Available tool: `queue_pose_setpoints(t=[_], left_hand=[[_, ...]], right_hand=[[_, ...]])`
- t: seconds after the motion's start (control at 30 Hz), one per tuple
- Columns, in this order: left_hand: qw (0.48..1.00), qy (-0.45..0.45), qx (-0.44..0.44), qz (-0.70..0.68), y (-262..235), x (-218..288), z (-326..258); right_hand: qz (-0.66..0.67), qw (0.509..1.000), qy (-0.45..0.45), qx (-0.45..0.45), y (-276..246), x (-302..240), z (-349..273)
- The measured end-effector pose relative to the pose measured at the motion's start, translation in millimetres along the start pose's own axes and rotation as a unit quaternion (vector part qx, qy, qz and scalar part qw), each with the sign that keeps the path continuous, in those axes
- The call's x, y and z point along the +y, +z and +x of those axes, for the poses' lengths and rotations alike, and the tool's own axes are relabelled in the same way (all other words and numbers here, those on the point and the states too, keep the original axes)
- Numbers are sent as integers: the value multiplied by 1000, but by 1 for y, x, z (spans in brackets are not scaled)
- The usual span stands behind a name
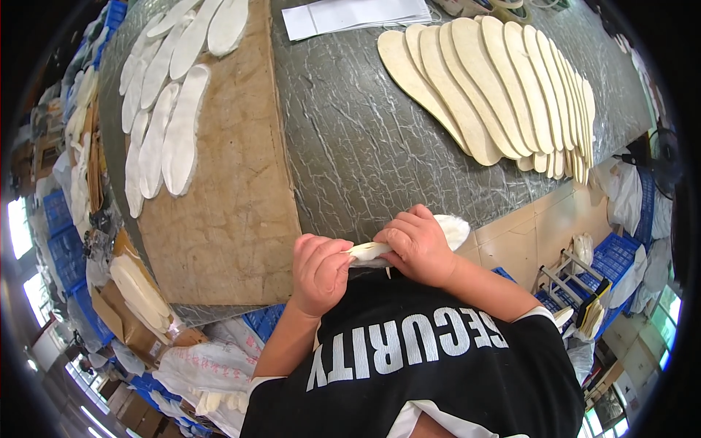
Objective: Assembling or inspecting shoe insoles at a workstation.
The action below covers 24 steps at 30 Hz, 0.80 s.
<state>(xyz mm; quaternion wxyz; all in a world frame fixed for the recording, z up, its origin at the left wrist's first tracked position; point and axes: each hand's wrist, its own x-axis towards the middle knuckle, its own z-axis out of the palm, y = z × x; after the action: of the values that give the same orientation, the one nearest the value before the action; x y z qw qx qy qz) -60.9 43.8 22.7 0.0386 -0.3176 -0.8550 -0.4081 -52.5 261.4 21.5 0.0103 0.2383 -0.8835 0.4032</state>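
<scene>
Both of my hands are closed on a fluffy cream-white insole [452, 231] at the table's near edge. My left hand [321, 269] pinches one end between thumb and fingers. My right hand [418, 244] grips it farther along, and the fleecy other end sticks out past that hand to the right. Between the hands the insole's edge looks folded or curled. Part of it is hidden behind my fingers.
Cream insole blanks [475, 87] lie fanned out in overlapping rows at the far right. White fleecy insoles [182, 131] rest on a brown cardboard sheet [234, 182] at left. Paper sheets [354, 16] lie at the back. Blue crates [613, 263] and a small ladder [573, 281] stand right of the table.
</scene>
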Motion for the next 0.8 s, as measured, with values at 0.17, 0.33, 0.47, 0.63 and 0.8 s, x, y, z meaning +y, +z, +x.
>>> queue_pose_setpoints(t=[0.17, 0.33, 0.47, 0.63, 0.8], left_hand=[[1000, 1, 10, -17, -3, 1, 4], [1000, -29, -6, -2, -5, 12, 8], [998, -47, 1, 50, -4, 19, 15], [991, -131, -40, -5, -11, 18, 20], [988, -112, -74, -80, -11, 4, 18]], right_hand=[[-6, 1000, -6, 11, 2, 0, -1], [-31, 997, -22, 66, -1, -1, -1], [-48, 996, -38, 57, -4, -2, -1], [-46, 996, -34, 62, -6, -2, -3], [-49, 998, -36, 21, -10, -3, -5]])
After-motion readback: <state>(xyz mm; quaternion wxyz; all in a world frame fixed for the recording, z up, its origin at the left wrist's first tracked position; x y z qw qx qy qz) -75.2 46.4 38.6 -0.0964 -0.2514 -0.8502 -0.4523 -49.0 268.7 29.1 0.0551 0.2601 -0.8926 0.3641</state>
